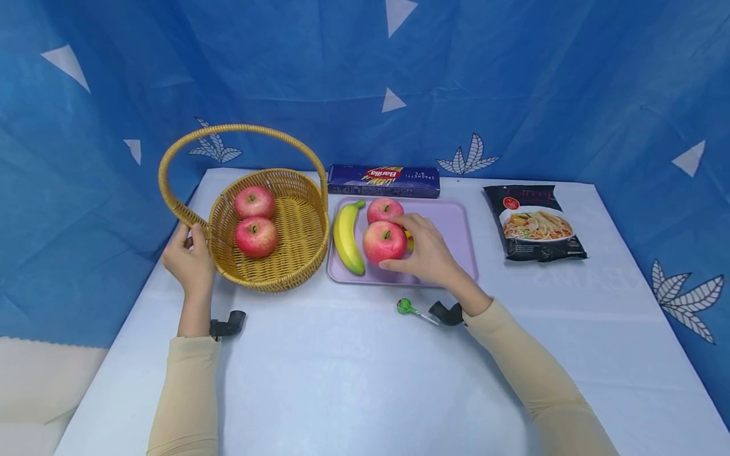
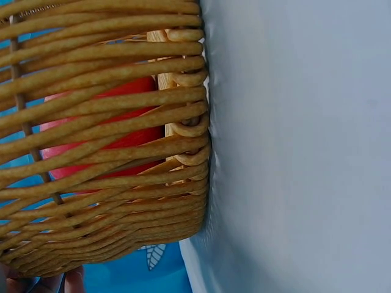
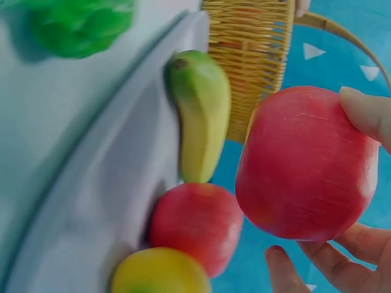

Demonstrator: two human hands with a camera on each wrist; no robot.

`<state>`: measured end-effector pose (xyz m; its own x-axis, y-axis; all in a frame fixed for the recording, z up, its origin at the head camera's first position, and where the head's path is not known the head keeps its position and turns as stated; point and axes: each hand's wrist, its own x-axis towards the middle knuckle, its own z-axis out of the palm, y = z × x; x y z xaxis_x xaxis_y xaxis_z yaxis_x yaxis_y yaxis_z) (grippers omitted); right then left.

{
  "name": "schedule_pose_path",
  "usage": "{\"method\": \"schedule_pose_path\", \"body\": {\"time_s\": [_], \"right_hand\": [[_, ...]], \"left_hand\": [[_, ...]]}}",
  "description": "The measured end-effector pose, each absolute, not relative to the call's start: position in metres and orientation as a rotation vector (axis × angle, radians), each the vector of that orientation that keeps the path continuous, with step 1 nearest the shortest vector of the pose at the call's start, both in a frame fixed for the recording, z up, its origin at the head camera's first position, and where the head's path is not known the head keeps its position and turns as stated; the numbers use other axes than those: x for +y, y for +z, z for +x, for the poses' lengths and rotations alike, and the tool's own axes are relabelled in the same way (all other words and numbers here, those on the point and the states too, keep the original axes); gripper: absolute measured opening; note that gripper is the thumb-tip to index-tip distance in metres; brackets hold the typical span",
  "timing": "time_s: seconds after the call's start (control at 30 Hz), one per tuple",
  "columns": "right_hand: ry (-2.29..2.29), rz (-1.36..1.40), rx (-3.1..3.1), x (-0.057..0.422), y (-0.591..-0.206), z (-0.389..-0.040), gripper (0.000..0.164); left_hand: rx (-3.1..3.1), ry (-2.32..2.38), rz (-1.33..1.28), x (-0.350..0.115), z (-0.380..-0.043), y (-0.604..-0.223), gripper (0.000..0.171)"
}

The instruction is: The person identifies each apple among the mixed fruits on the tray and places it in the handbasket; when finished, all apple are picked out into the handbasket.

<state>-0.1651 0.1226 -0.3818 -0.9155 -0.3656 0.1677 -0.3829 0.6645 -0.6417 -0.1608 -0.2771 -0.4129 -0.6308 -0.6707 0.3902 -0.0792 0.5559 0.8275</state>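
Note:
My left hand [image 1: 191, 256] grips the wicker basket [image 1: 296, 269] at its left side, where the tall handle meets the rim. Two red apples [image 1: 256, 237] lie inside the basket; through the weave, red shows in the left wrist view. My right hand [image 1: 424, 250] holds another red apple [image 3: 308, 165] between thumb and fingers, raised above the lilac tray [image 1: 450, 237]. On that tray are a banana [image 1: 346, 237], an apple [image 1: 384, 208] and a yellow round fruit [image 3: 160, 271], mostly hidden by the hand in the head view.
A dark blue spaghetti box [image 1: 383, 182] lies behind the tray. To the right is a black noodle packet [image 1: 536, 223]. A green-wrapped lollipop [image 1: 406, 306] lies in front of the tray on the white table [image 1: 342, 380]. Blue cloth [image 1: 365, 82] hangs behind.

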Motion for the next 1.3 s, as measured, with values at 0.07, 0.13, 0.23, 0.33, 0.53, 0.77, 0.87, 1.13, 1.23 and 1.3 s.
{"method": "schedule_pose_path", "body": {"time_s": [0.07, 0.13, 0.23, 0.33, 0.53, 0.77, 0.87, 1.13, 1.23, 1.3], "right_hand": [[1.139, 0.659, -2.805, 0.120, -0.377, -0.164, 0.081], [1.181, 0.675, -2.770, 0.117, -0.373, -0.162, 0.080], [1.259, 0.708, -2.712, 0.110, -0.367, -0.161, 0.080], [1.344, 0.763, -2.651, 0.100, -0.362, -0.161, 0.078], [1.389, 0.841, -2.637, 0.071, -0.353, -0.164, 0.077], [1.353, 0.868, -2.691, 0.026, -0.348, -0.173, 0.079], [1.327, 0.826, -2.741, 0.005, -0.350, -0.180, 0.081], [1.343, 0.754, -2.737, -0.036, -0.364, -0.204, 0.081], [1.340, 0.723, -2.730, -0.047, -0.371, -0.211, 0.080], [1.334, 0.706, -2.741, -0.053, -0.374, -0.215, 0.079]], "left_hand": [[-2.076, -1.052, 0.598, -0.277, -0.161, -0.413, 0.032], [-2.076, -1.051, 0.601, -0.277, -0.161, -0.414, 0.033], [-2.074, -1.044, 0.605, -0.278, -0.162, -0.415, 0.033], [-2.071, -1.037, 0.601, -0.279, -0.162, -0.416, 0.033], [-2.065, -1.048, 0.601, -0.280, -0.163, -0.417, 0.033], [-2.073, -1.043, 0.603, -0.280, -0.162, -0.417, 0.033], [-2.080, -1.041, 0.609, -0.279, -0.163, -0.416, 0.034], [-2.080, -1.023, 0.592, -0.279, -0.163, -0.416, 0.034], [-2.082, -1.026, 0.601, -0.279, -0.163, -0.417, 0.035], [-2.082, -1.028, 0.606, -0.279, -0.163, -0.417, 0.035]]}}
